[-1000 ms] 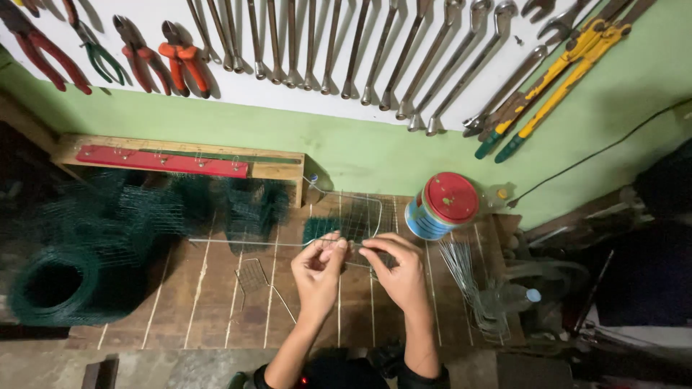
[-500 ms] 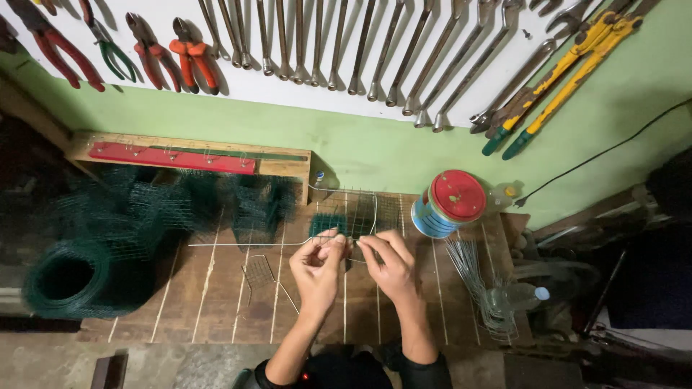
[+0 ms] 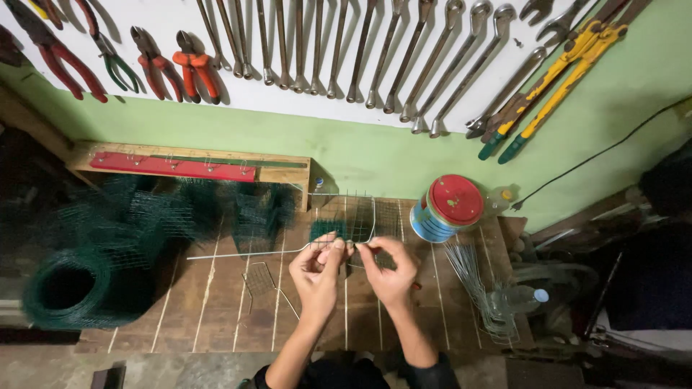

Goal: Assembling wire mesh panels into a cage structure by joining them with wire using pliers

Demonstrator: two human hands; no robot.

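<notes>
My left hand (image 3: 317, 270) and my right hand (image 3: 389, 268) meet over the wooden bench (image 3: 216, 317), both pinching a small green wire mesh piece (image 3: 344, 229) at its near edge. A long straight metal wire (image 3: 245, 252) runs left from my left fingers across the bench. The mesh piece stands partly upright, with a bent wire frame around it. A small bent wire shape (image 3: 261, 277) lies on the boards just left of my left hand.
A roll of green mesh (image 3: 68, 288) and cut mesh pieces (image 3: 166, 216) fill the bench's left. A red-lidded tin (image 3: 448, 207) stands at the right, with a bundle of cut wires (image 3: 476, 281) and a plastic bottle (image 3: 515, 297). Pliers, wrenches and cutters hang on the wall.
My hands have stayed together on the mesh piece, shifting slightly on it. The view has tilted a little; nothing else moved.
</notes>
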